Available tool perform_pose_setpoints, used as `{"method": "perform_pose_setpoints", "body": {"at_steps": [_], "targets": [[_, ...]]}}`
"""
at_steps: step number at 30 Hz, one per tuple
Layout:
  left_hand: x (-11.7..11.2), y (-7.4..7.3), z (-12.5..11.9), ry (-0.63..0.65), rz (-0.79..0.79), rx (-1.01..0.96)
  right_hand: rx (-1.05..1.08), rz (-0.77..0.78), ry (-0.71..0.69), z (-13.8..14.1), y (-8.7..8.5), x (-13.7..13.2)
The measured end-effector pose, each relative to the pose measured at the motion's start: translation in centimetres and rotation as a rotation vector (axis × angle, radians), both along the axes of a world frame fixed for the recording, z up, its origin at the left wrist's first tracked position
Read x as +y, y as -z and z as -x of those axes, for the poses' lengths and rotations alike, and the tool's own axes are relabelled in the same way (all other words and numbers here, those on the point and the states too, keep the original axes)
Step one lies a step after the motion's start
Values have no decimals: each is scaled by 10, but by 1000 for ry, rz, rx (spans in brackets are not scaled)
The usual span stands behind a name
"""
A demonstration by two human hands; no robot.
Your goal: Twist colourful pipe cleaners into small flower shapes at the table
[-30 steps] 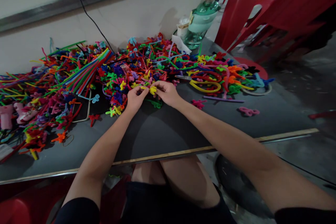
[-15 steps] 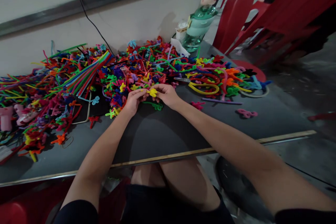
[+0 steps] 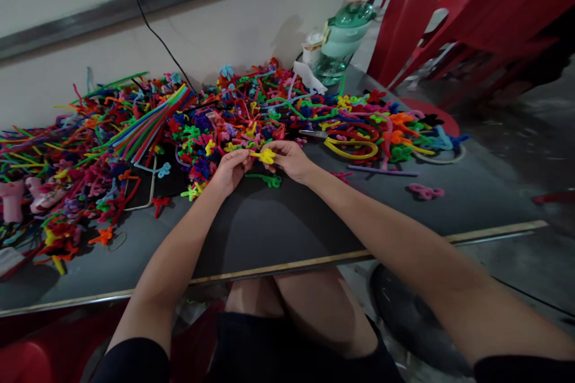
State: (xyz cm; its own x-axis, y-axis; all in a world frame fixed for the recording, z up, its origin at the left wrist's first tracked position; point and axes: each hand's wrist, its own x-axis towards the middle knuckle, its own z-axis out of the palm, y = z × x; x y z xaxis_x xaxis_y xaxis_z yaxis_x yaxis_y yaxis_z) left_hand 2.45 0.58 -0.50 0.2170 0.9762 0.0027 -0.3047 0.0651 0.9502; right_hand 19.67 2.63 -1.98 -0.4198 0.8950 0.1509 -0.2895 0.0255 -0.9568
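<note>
Both hands meet over the dark table (image 3: 269, 233), just in front of a big heap of coloured pipe cleaners (image 3: 233, 114). My left hand (image 3: 231, 169) and my right hand (image 3: 290, 160) each pinch one end of a small yellow pipe-cleaner flower (image 3: 267, 156) held between them, a little above the table. A green twisted pipe-cleaner piece (image 3: 268, 179) lies on the table right under the hands.
A bundle of straight pipe cleaners (image 3: 148, 122) lies at the left of the heap. Scissors (image 3: 314, 133) sit in the heap near my right hand. A green bottle with a doll-head top (image 3: 348, 24) stands at the back. Red plastic chairs (image 3: 417, 18) stand at the right. Pink loose pieces (image 3: 426, 191) lie apart.
The yellow flower has turned and shifted slightly right between my fingers. Both hands stay at the same spot in front of the heap.
</note>
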Motion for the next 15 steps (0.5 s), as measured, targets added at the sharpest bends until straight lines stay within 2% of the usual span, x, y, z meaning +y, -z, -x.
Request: {"method": "perform_pose_setpoints", "body": {"at_steps": [5,7,9,12,13,15], "targets": [[0,1,0,36,-41,33,33,11,-58,1,0,0],[1,5,-2,-14,-84,113,22,20,-50,1,0,1],[1,8,-3,-178,-177,257,0,31,19,1,0,2],[-7,5,-6,-544,-436,548,-78,5,170,1,0,3],[-11,3,-7,-618,-534,636,-111,-18,211,1,0,3],[-18,-2,-8,-619,-715,770,-163,-68,272,1,-2,1]]}}
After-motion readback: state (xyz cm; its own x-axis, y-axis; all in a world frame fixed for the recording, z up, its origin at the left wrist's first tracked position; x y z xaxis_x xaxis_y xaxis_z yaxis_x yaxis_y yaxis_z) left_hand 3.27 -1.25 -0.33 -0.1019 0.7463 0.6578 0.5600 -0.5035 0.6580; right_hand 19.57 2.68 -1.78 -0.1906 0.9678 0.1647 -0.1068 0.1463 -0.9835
